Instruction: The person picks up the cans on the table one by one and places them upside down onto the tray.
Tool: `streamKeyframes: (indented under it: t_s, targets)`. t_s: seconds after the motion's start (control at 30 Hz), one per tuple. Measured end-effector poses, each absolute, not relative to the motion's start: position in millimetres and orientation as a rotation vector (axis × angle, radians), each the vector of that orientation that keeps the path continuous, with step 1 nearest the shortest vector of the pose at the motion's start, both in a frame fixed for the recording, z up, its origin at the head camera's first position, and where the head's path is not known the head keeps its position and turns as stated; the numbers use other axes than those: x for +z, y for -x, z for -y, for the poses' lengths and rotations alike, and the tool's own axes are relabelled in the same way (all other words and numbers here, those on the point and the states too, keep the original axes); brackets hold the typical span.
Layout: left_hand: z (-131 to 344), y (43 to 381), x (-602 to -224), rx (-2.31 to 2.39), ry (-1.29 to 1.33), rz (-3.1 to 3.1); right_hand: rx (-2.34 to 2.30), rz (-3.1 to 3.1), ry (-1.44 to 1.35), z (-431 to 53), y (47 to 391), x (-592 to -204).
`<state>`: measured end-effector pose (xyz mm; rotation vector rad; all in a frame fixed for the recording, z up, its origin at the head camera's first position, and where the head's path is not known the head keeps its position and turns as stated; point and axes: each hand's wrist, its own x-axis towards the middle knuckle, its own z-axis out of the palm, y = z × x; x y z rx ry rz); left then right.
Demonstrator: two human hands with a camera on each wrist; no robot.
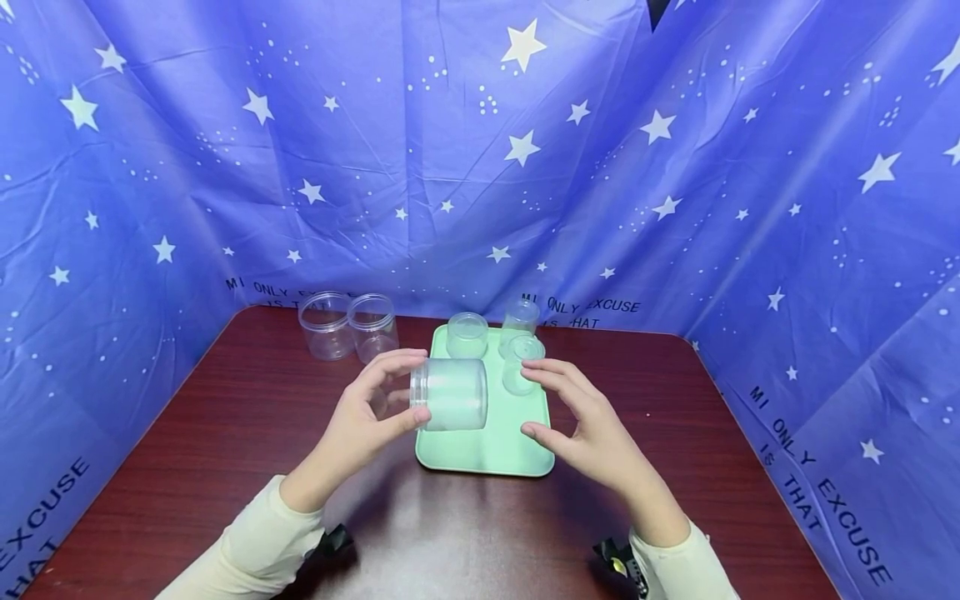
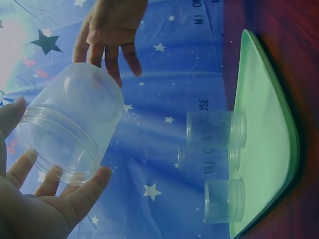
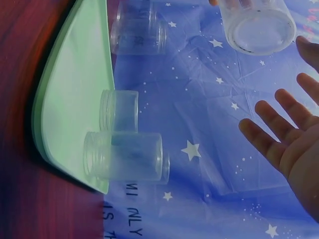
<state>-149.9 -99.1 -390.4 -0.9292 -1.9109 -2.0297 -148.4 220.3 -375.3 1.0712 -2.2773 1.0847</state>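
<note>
My left hand (image 1: 365, 408) grips a clear plastic jar (image 1: 453, 394) by its threaded rim. The jar lies on its side in the air over the light green tray (image 1: 480, 454), its mouth toward the left palm and its base toward the right. Across from that base, my right hand (image 1: 588, 425) hovers with fingers spread, holding nothing. In the right wrist view a gap shows between the right fingers (image 3: 269, 117) and the held jar (image 3: 261, 30). Three more clear jars stand mouth down on the tray: one at back left (image 1: 467, 336), one at back right (image 1: 521, 317), one in front of it (image 1: 517, 377).
Two clear jars, one at the far left (image 1: 326, 327) and its neighbour (image 1: 372, 325), stand mouth up on the dark red table (image 1: 225, 433) left of the tray. A blue star-patterned cloth (image 1: 420, 167) hangs round the table's back and sides.
</note>
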Motion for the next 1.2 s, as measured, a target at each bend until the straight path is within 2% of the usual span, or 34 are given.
streamKeyframes:
  t_s: [1.2]
  targets:
    - [83.1, 140.7, -402.1, -2.091, 1.06, 1.863, 1.614, 2.132, -1.279, -193.9, 143.6, -388.3]
